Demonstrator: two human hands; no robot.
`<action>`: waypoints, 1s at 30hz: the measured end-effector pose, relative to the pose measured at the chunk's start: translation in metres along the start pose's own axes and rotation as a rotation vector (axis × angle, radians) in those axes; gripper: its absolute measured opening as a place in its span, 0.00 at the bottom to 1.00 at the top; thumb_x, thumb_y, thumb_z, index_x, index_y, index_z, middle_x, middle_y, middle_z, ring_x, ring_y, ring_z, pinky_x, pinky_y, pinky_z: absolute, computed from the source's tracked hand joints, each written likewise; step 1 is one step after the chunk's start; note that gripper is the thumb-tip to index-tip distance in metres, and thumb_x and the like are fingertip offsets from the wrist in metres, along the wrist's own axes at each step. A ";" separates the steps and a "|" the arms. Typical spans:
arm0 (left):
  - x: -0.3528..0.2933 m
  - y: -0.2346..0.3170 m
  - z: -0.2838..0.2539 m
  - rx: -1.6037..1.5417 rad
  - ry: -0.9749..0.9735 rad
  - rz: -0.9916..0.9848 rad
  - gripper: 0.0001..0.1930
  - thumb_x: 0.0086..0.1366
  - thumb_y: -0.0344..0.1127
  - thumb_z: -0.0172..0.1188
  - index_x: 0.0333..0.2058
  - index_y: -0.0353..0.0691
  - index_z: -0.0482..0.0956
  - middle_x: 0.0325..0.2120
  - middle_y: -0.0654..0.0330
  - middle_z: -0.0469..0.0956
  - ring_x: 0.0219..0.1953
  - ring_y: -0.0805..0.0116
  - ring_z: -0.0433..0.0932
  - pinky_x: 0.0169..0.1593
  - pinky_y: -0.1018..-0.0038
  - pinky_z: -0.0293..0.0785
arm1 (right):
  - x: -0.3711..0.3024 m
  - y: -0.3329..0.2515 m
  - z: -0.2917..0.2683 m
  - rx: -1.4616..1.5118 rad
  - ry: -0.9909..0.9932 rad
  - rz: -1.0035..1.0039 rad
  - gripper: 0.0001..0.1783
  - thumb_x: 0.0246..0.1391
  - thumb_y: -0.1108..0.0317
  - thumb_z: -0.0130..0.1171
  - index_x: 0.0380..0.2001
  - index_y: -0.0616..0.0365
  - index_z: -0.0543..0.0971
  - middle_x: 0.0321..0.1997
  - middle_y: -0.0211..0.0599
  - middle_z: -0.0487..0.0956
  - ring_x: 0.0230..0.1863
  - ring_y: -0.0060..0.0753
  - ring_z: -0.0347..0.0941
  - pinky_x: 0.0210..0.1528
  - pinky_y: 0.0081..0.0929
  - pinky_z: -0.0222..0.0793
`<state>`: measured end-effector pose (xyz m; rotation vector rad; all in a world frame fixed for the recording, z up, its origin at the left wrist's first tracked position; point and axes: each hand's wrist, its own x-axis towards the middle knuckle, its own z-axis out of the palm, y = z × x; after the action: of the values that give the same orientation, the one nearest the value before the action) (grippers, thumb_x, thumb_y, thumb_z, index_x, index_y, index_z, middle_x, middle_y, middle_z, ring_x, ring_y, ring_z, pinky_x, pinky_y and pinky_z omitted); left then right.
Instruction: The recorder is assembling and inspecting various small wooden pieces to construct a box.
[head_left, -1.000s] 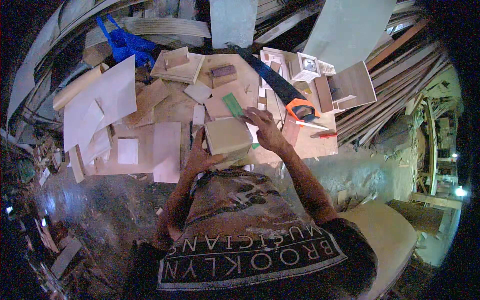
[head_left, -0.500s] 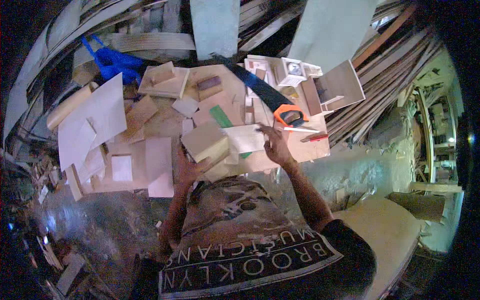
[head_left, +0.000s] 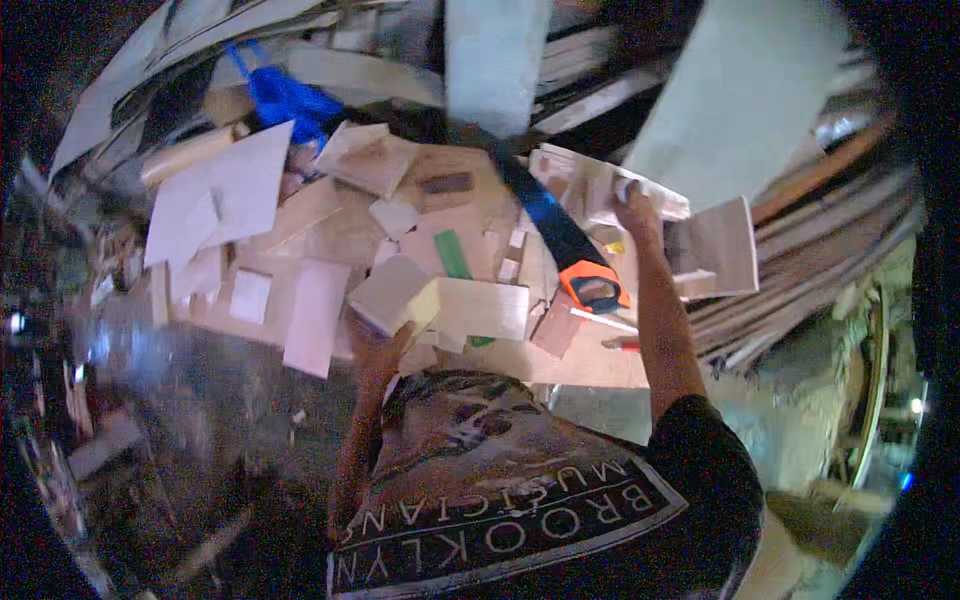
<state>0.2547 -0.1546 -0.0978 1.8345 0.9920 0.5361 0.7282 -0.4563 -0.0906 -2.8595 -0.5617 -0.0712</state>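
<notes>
My left hand (head_left: 383, 345) is closed around the near side of a small pale wooden box (head_left: 395, 290), its thumb against the yellowish side. Beside the box lies a flat pale board (head_left: 484, 308), with green strips (head_left: 452, 256) near it. At the back right my right hand (head_left: 636, 212) reaches to a group of pale wooden pieces (head_left: 590, 180) and covers part of it. Blur hides whether its fingers grip anything. Left of that forearm rests a handsaw (head_left: 590, 283) with an orange and black handle. A red-handled tool (head_left: 622, 344) lies partly behind the arm.
Thin white sheets (head_left: 222, 195) and wood offcuts crowd the left of the worktable (head_left: 590, 372). A blue cloth-like item (head_left: 290, 105) lies behind them. An open-sided wooden box (head_left: 715, 250) stands at the right edge, by stacked long strips (head_left: 790, 260).
My right hand has left the flat board and moved up and right to the wooden pieces at the back. My left hand still holds the box. The whole view has shifted.
</notes>
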 end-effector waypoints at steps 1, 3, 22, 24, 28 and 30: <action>-0.002 -0.001 0.003 0.266 0.084 0.217 0.54 0.41 0.37 0.76 0.62 0.29 0.51 0.56 0.42 0.65 0.58 0.51 0.66 0.61 0.59 0.63 | 0.012 0.011 0.004 0.019 -0.089 0.037 0.33 0.55 0.50 0.53 0.56 0.63 0.64 0.46 0.67 0.76 0.51 0.66 0.72 0.51 0.53 0.69; -0.005 0.007 -0.003 0.045 0.093 0.175 0.52 0.41 0.37 0.76 0.61 0.30 0.52 0.55 0.44 0.65 0.57 0.52 0.67 0.61 0.60 0.64 | 0.030 -0.003 0.016 -0.046 -0.208 -0.073 0.32 0.56 0.50 0.52 0.55 0.64 0.66 0.47 0.68 0.75 0.52 0.65 0.71 0.52 0.52 0.69; 0.017 0.034 -0.014 0.482 0.025 0.253 0.56 0.42 0.44 0.75 0.62 0.28 0.49 0.58 0.38 0.60 0.61 0.40 0.59 0.65 0.51 0.55 | -0.190 -0.212 -0.040 1.327 -0.331 -0.226 0.15 0.55 0.69 0.55 0.47 0.57 0.72 0.45 0.32 0.76 0.45 0.26 0.72 0.45 0.24 0.69; 0.023 0.036 -0.018 0.489 -0.031 0.317 0.60 0.42 0.50 0.75 0.64 0.27 0.46 0.60 0.37 0.59 0.62 0.39 0.58 0.67 0.51 0.51 | -0.225 -0.266 -0.036 1.258 -0.377 -0.329 0.19 0.51 0.75 0.59 0.48 0.55 0.72 0.46 0.32 0.75 0.48 0.28 0.71 0.47 0.25 0.68; 0.023 0.046 -0.030 0.465 -0.049 0.266 0.51 0.43 0.44 0.73 0.60 0.25 0.53 0.54 0.36 0.63 0.60 0.36 0.60 0.64 0.51 0.58 | -0.248 -0.316 -0.035 1.015 -0.398 -0.460 0.23 0.50 0.78 0.57 0.51 0.57 0.69 0.50 0.35 0.74 0.50 0.33 0.73 0.45 0.29 0.66; 0.025 0.057 -0.029 0.443 -0.110 0.309 0.51 0.44 0.45 0.72 0.60 0.25 0.53 0.55 0.36 0.63 0.60 0.35 0.60 0.64 0.52 0.58 | -0.255 -0.316 -0.017 0.950 -0.311 -0.488 0.23 0.49 0.79 0.56 0.51 0.57 0.69 0.51 0.36 0.74 0.50 0.35 0.73 0.47 0.31 0.66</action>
<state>0.2711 -0.1315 -0.0348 2.4096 0.7986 0.4122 0.3728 -0.2692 -0.0306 -1.7782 -1.0057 0.4431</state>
